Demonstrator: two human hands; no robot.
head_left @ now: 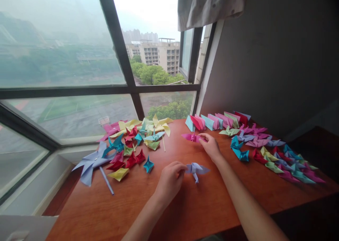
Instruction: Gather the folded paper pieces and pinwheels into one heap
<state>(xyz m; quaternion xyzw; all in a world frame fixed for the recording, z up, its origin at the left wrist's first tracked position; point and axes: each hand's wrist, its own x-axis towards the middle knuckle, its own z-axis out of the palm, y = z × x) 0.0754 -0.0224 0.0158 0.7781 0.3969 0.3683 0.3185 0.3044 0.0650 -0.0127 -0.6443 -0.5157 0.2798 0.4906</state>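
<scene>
– Reddish wood table (185, 212) set against a big window (66, 57), with grey haze and apartment blocks outside. What have you got hold of?

– My left hand (171, 179) is pinched narrow on a lavender crane (196, 169), thumb and fingertips closed on its near wing. It sits on the table at centre, just in front of me. My right hand (210, 145) is further out, with its fingers on a magenta fold (192, 137). I can't tell whether I'm gripping that one or only touching it.

– What could go wrong?

– The paper looks thin and crisp, so I'd judge a hard pinch could flatten the wing or blur its crease. The tail is a slim point and could bend if I dragged it over the wood. My right forearm also lies near the rows of cranes (275, 160), and a careless sweep could knock them out of line.

– And the rest of the paper?

– It's all matte and sharp-edged, in pink, teal, red, yellow and green. A loose heap (132, 142) lies to the left, with a pale blue pinwheel (91, 161) on a stick at its near edge. Flat pointed folds (217, 121) overlap along the back.
</scene>
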